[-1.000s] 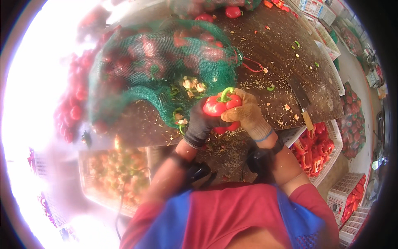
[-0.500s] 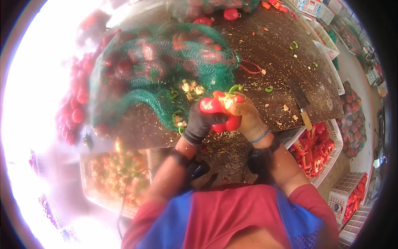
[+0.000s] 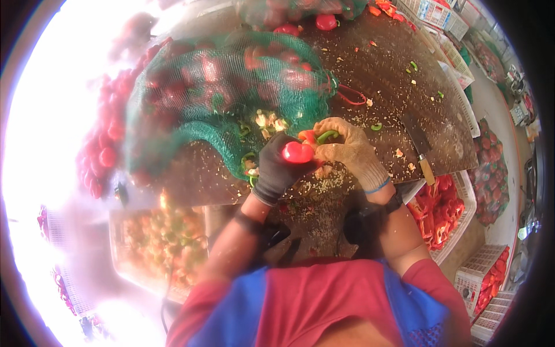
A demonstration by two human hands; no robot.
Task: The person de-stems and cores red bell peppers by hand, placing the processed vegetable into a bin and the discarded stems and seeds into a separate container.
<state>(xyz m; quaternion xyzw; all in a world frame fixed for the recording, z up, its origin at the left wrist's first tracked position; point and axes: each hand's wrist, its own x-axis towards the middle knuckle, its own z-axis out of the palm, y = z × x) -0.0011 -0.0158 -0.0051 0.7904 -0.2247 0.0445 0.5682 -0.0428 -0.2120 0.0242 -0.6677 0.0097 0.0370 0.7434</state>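
My left hand, in a dark grey glove, is closed around a glossy red bell pepper. Against it, my right hand, in a tan glove with a blue cuff edge, curls its thumb and fingers around a green pepper stem. A small orange-red piece of pepper shows between the two hands. The gloves hide how far stem and pepper are joined. Just beyond my hands lie pale pepper cores beside a green mesh sack filled with red peppers.
A knife with a wooden handle lies on the seed-strewn brown table to the right. Below it stands a white crate of cut red peppers. Another crate, holding cores, stands at lower left. Glare washes out the far left.
The broken-open pepper has turned, and its pale inside is mostly out of sight. My right hand has shifted up and right, its fingers now around the green stem.
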